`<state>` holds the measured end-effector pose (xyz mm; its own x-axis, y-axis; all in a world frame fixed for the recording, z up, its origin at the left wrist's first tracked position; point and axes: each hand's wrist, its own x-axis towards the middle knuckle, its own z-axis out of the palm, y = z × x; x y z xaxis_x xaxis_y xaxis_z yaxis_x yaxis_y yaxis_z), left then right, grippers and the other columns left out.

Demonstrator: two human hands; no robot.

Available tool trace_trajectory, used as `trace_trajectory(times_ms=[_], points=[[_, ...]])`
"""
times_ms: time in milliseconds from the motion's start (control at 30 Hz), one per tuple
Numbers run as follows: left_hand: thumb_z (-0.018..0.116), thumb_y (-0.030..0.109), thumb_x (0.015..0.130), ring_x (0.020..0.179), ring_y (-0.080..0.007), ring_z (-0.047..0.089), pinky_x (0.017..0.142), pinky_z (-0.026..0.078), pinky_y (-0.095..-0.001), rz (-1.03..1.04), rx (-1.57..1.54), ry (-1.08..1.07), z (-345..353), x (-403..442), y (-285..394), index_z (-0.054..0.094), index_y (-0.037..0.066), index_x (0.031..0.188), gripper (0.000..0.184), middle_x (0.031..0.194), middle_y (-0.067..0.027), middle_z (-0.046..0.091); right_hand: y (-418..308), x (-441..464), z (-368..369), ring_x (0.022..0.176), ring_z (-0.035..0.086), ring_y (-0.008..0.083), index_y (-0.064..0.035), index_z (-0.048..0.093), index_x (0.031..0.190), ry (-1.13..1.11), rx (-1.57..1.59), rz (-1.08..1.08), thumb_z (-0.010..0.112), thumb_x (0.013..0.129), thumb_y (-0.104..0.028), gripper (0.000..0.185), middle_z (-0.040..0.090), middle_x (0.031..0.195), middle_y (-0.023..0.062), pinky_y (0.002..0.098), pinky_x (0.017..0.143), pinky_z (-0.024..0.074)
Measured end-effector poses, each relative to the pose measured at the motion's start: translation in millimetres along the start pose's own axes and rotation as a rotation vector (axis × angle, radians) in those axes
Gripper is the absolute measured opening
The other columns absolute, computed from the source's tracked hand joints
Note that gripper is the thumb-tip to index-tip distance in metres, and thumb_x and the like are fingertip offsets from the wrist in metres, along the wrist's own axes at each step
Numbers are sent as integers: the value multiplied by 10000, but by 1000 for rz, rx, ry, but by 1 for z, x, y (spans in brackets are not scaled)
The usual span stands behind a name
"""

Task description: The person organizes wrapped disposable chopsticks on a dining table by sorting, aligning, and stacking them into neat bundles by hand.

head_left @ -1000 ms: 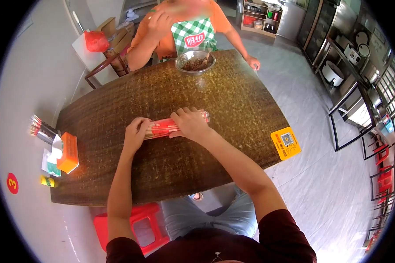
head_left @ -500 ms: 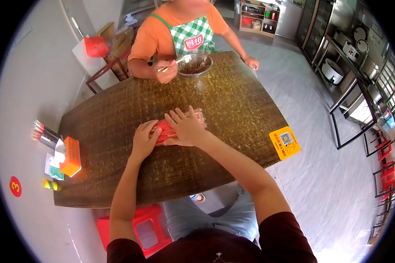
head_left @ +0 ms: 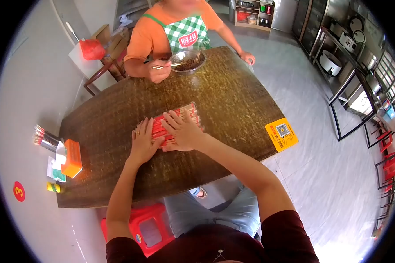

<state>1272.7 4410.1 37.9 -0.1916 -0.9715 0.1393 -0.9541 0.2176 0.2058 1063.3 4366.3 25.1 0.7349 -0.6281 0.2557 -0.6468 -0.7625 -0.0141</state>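
A bundle of chopsticks in red-printed wrappers lies on the brown wooden table, in front of me. My left hand rests on its left end with the fingers spread. Flat across its middle and right part lies my right hand, fingers also apart. The wrapped sticks show between and beyond the fingers of both hands.
Across the table a person in a checked apron holds chopsticks over a metal bowl. An orange tissue box, a chopstick holder and a yellow container stand left. A QR card lies right.
The bundle has spread wider and flatter beneath my hands. My left hand has opened from its grip on the end. The other person's hand has come down from the face to the bowl.
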Motion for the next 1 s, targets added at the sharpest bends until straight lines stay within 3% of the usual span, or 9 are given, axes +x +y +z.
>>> trace_trajectory(times_ms=[200, 333, 433, 633, 933, 1000], points=[[463, 578, 900, 1411, -385, 175, 1118, 137, -563, -22, 64, 23, -3, -14, 12, 237, 57, 1469, 804, 1528, -203, 191, -6, -6, 0, 1433, 175, 294, -50, 264, 1470, -7, 44, -5, 284, 809, -799, 999, 231, 1535, 154, 600, 1106, 111], [439, 511, 934, 1398, -400, 208, 1131, 152, -526, 1, 194, 53, -3, -19, 19, 254, 11, 1452, 743, 1506, -244, 215, -6, -7, 0, 1443, 136, 292, -57, 241, 1479, -59, 43, -14, 276, 828, -782, 975, 188, 1550, 148, 577, 1127, 85], [453, 526, 926, 1389, -388, 241, 1124, 168, -530, 17, 158, 88, 1, -22, 17, 295, 10, 1437, 744, 1480, -264, 264, -10, -13, 4, 1376, 302, 296, -49, 377, 1409, 115, 61, -29, 384, 841, -713, 874, 341, 1477, 150, 576, 1086, 216], [468, 511, 920, 1383, -380, 259, 1122, 165, -536, 2, 87, 80, 1, -27, 20, 305, 12, 1431, 733, 1475, -243, 289, -12, -16, 6, 1280, 415, 308, -45, 500, 1306, 228, 69, -65, 491, 838, -634, 752, 437, 1395, 154, 538, 1062, 291], [506, 526, 893, 1350, -369, 310, 1103, 150, -592, 24, 180, 39, -5, -21, 19, 335, 16, 1410, 745, 1462, -206, 316, 12, 8, -1, 1314, 315, 436, -17, 470, 1327, 104, 29, -9, 489, 708, -800, 998, 374, 1411, 214, 671, 1033, 217], [524, 538, 879, 1339, -363, 327, 1094, 158, -605, 33, 227, -4, -11, -15, 16, 337, 26, 1412, 762, 1467, -190, 310, 14, 12, 1, 1281, 357, 406, -10, 489, 1304, 108, 16, -14, 498, 691, -809, 1007, 430, 1349, 202, 636, 1019, 259]])
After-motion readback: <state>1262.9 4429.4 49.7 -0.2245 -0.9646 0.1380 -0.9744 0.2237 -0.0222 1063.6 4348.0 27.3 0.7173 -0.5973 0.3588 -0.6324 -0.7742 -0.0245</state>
